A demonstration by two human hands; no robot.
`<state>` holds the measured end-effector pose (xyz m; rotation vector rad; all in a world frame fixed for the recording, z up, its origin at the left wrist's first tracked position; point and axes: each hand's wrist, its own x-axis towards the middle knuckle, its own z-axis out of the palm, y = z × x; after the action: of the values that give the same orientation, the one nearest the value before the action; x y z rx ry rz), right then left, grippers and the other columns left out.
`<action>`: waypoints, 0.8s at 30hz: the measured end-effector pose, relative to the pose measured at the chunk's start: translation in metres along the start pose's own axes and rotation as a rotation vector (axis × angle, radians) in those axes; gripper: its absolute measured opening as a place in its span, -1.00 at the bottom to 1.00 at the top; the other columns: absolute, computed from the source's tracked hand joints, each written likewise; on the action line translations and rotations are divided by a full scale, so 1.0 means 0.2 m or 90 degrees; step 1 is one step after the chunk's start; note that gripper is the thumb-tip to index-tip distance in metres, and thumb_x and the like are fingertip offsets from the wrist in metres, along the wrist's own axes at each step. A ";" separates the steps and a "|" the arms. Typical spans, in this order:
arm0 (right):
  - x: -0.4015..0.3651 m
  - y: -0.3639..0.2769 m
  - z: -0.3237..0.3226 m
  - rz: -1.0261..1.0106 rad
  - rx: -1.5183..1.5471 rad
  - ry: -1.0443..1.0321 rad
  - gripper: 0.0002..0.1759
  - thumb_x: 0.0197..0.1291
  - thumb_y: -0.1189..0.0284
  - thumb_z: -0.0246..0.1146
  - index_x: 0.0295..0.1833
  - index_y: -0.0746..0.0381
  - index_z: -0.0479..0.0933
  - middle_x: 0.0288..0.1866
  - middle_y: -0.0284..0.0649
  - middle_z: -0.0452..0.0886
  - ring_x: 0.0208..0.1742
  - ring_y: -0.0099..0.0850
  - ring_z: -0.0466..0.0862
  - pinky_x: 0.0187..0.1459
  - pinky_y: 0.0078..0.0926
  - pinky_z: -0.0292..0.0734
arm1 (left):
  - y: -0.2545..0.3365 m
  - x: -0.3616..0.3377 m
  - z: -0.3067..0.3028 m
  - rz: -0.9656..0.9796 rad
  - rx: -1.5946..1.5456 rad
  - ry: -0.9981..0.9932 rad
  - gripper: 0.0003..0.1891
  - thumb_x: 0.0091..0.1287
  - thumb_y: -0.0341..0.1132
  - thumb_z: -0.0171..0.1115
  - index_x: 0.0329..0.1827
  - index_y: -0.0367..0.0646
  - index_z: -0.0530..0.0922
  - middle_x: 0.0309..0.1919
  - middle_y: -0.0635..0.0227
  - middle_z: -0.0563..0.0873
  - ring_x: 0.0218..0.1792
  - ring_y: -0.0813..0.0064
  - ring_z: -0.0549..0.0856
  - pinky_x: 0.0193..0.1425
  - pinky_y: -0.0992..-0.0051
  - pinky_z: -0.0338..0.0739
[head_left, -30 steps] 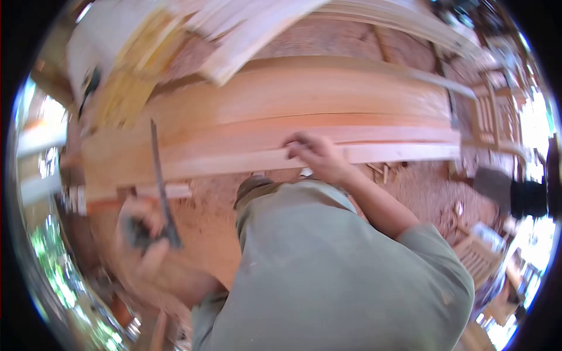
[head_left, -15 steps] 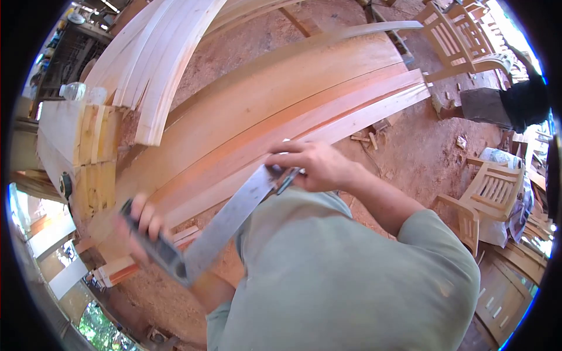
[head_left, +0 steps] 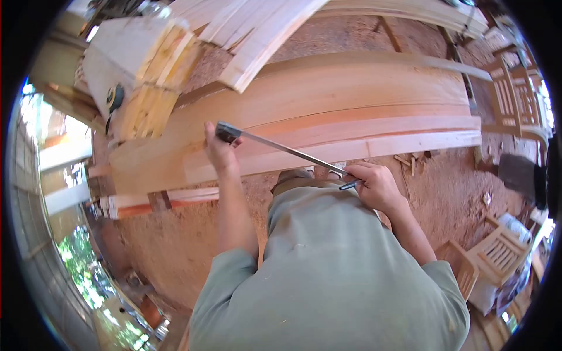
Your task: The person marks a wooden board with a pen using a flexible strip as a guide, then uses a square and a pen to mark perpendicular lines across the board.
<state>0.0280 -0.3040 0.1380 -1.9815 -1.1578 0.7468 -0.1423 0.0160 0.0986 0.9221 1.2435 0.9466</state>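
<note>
Jointly held: try square [head_left: 281,149]. L hand [head_left: 219,149] fingers clamped on stock, R hand [head_left: 374,184] fingers pinched blade tip + pencil [head_left: 349,185], prob. bracing it square across plank [head_left: 380,126].

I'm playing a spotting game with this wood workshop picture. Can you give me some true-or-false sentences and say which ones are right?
1. The left hand grips the dark handle of a metal square. True.
2. The right hand holds a hammer. False: it holds a thin pen at the far end of the square's blade.
3. Long wooden planks lie in front of the person. True.
4. The person wears a bright red shirt. False: the shirt is grey-green.
5. A wooden chair stands off to the right. True.
</note>
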 end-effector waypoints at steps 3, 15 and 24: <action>0.04 -0.03 0.01 0.004 -0.011 -0.054 -0.70 0.12 0.57 0.24 -0.02 0.17 0.69 -0.18 -0.08 0.74 -0.15 0.00 0.72 -0.12 -0.09 0.63 | 0.04 -0.04 -0.06 0.032 0.108 0.020 -0.44 0.54 0.26 0.02 -0.03 -0.14 0.51 -0.26 0.32 0.61 -0.40 0.44 0.61 -0.43 0.36 0.61; -0.03 0.19 -0.10 0.040 0.018 -0.126 -0.82 0.19 0.39 0.31 -0.15 0.22 0.70 -0.32 0.09 0.69 -0.22 0.09 0.69 -0.16 0.01 0.55 | -0.15 -0.17 -0.17 0.148 0.129 -0.003 -0.36 0.55 0.18 0.09 -0.18 -0.40 0.65 -0.16 0.15 0.76 -0.15 0.40 0.72 0.00 0.38 0.61; 0.10 -0.14 -0.24 -0.048 0.108 -0.110 -0.81 0.20 0.42 0.41 -0.06 0.15 0.76 -0.28 -0.02 0.73 -0.27 -0.06 0.71 -0.21 -0.25 0.60 | -0.11 -0.13 -0.14 0.564 0.489 0.057 -0.55 0.08 -0.17 0.62 -0.16 -0.27 0.60 -0.28 0.09 0.67 -0.28 0.03 0.66 -0.12 0.12 0.56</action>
<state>0.0591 -0.2911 0.1853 -1.7508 -1.2195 0.9598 -0.1700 -0.0152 0.0835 2.1685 1.2963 1.1928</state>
